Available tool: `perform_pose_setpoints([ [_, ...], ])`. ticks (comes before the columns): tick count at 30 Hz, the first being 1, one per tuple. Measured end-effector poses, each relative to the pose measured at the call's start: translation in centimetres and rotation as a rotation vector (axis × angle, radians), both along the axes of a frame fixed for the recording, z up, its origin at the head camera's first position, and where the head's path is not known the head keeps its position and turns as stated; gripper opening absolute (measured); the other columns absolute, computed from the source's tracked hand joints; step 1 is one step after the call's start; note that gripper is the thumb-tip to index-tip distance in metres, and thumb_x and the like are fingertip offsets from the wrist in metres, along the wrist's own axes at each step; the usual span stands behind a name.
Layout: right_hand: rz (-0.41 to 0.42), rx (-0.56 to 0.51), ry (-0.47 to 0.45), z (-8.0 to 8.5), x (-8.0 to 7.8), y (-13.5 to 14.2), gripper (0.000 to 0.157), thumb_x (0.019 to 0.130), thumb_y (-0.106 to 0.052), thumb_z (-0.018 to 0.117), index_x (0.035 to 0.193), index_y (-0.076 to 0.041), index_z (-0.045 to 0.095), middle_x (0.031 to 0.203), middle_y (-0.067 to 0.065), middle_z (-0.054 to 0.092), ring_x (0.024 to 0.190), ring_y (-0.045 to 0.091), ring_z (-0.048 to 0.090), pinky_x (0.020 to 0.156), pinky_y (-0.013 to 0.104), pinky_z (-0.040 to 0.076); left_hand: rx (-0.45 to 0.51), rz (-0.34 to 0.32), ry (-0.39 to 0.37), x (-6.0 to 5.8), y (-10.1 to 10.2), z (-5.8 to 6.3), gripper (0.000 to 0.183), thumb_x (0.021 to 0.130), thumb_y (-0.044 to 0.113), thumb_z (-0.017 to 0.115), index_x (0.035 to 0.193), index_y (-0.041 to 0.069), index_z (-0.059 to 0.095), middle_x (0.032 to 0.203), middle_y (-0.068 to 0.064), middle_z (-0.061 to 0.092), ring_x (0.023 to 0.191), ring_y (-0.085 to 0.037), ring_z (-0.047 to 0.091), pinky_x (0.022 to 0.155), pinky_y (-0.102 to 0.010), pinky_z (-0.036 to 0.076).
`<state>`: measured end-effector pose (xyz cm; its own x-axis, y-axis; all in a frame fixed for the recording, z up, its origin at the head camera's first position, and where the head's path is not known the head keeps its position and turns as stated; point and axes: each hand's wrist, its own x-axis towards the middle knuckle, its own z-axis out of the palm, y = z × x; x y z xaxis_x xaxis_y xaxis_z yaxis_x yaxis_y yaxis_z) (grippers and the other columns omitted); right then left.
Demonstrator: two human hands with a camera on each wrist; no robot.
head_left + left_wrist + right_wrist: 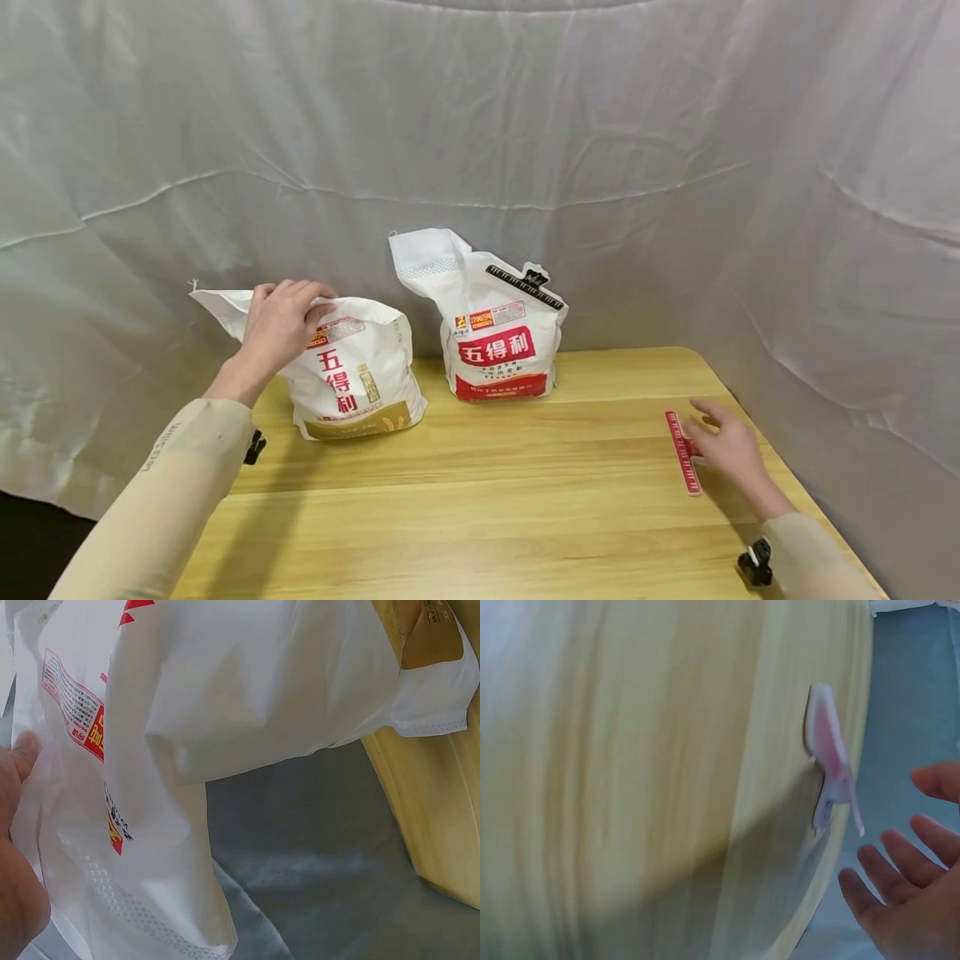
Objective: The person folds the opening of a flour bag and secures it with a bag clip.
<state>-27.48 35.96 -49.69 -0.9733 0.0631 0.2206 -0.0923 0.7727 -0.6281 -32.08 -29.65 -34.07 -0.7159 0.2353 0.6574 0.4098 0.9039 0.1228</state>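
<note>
A white flour bag (386, 350) with red lettering and a gold base band stands on the left of the table. My left hand (281, 321) grips its folded top edge, and the bag's loose corner sticks out to the left. In the left wrist view, the thumb presses the white bag fabric (172, 735); the other fingers are hidden. At the table's right side lies a red sealing clip (682, 454) with a toothed bar. Beside its handle hovers my right hand (727, 454), fingers spread and holding nothing. The right wrist view shows those fingers apart from the pink-looking clip (829, 742).
A second white flour bag (498, 367) with a red label stands at the back middle, its folded top held by a black sealing clip (528, 287). Grey cloth (637, 167) hangs behind and to the right of the wooden table (487, 500).
</note>
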Motion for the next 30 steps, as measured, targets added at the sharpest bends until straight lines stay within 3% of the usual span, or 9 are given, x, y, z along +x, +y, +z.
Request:
perform_pose_setpoints([
  [5,0.046,-0.020,-0.079,-0.4,0.1,0.8,0.056,0.103,-0.023,0.066,0.143,0.013,0.049,0.138,0.039,0.055,0.115,0.052,0.064,0.075,0.038,0.063,-0.002,-0.005,0.008,0.1,0.0,0.0,0.008,0.098,0.011,0.072,0.106,0.011,0.071,0.106,-0.013,0.075,0.101,-0.036,0.064,0.097,-0.058,0.035],
  [12,0.062,0.055,-0.081,-0.7,0.2,1.3,0.049,0.102,-0.024,0.068,0.132,0.014,0.059,0.125,0.036,0.064,0.107,0.049,0.068,0.084,0.053,0.059,0.000,-0.005,0.014,0.1,0.0,0.1,0.008,0.098,0.011,0.072,0.105,0.011,0.071,0.106,-0.013,0.076,0.102,-0.036,0.064,0.096,-0.058,0.035],
  [17,0.067,0.099,-0.101,-0.8,0.2,1.5,0.042,0.101,-0.022,0.070,0.123,0.013,0.065,0.110,0.032,0.071,0.094,0.040,0.073,0.082,0.055,0.058,-0.001,-0.006,0.011,0.1,0.0,0.0,0.008,0.098,0.010,0.072,0.106,0.011,0.071,0.106,-0.013,0.075,0.103,-0.036,0.064,0.096,-0.058,0.035],
  [22,0.045,0.140,-0.120,-0.8,0.2,1.6,0.040,0.100,-0.024,0.070,0.118,0.012,0.067,0.108,0.030,0.072,0.094,0.040,0.072,0.084,0.059,0.055,-0.005,-0.006,0.011,-0.1,0.0,-0.1,0.008,0.098,0.011,0.072,0.106,0.012,0.071,0.107,-0.013,0.076,0.102,-0.036,0.064,0.096,-0.058,0.036],
  [30,0.011,0.191,-0.131,-0.7,0.2,1.7,0.036,0.101,-0.031,0.069,0.102,0.006,0.069,0.096,0.020,0.073,0.086,0.032,0.068,0.074,0.048,0.054,-0.008,0.031,-0.051,0.2,-0.1,0.2,0.012,0.099,0.014,0.072,0.111,0.011,0.072,0.112,-0.013,0.075,0.108,-0.037,0.063,0.099,-0.058,0.035],
])
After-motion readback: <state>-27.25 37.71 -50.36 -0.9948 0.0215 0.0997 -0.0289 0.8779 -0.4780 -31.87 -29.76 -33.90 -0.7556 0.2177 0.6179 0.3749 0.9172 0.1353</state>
